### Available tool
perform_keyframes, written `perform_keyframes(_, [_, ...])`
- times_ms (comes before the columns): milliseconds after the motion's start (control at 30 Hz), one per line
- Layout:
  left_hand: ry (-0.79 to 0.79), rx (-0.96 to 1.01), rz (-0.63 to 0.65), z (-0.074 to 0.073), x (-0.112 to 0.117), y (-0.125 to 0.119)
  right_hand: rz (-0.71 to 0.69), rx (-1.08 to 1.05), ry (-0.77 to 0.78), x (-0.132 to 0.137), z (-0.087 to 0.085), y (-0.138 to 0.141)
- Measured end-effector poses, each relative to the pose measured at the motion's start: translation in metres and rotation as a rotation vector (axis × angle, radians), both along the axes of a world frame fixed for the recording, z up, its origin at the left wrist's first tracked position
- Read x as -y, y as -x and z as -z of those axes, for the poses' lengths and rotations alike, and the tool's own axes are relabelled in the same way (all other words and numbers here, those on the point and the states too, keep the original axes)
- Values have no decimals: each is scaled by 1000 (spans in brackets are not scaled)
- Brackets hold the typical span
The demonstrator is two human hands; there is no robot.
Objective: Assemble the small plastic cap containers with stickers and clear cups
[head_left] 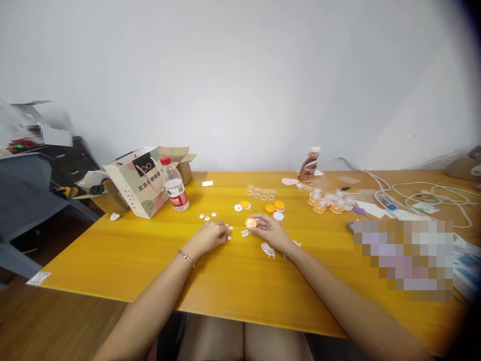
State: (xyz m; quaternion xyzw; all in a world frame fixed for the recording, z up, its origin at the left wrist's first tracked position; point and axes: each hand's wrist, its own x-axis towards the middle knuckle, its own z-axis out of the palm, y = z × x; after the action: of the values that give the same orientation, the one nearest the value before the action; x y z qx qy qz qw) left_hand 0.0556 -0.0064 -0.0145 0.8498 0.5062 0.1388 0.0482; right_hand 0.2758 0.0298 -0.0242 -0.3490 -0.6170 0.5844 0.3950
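Between the thumb and fingers of my right hand (268, 231) is an orange disc with a pale rim (250, 223), held just above the table. My left hand (214, 234) is closed, fingertips pinched together beside small white round pieces (229, 237); whether one is in the pinch is hard to make out. White lattice-like cutouts (268, 249) lie near my right wrist, and a smaller white cutout (245, 233) is below the disc. Further back are orange discs (269, 208), a white disc (278, 216) and clear rings (264, 194). Three small white knobbed pieces (207, 218) sit beyond my left hand.
Back left on the yellow table (150, 265) stand a paper bag (145, 183), a cardboard box (182, 163) and a red-capped bottle (175, 185). A brown bottle (308, 165), clustered clear-topped orange pieces (330, 201) and white cables (421, 193) occupy the right.
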Motion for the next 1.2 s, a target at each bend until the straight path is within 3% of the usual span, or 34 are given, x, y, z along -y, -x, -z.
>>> perform_keyframes(267, [-170,348,142,-3,7,-23,-129,3,41,7,-2,5])
perform_keyframes(433, [-269,236,112,-1,9,-32,-187,-28,62,9,0,6])
perform_keyframes(700, [-267,243,112,3,11,-34,-206,-91,87,10,-1,7])
perform_keyframes(933, [-223,384,80,-9,9,-24,-144,-91,86,9,-3,5])
perform_keyframes(1200, [111,261,58,-5,-1,2,-103,-108,138,9,-3,4])
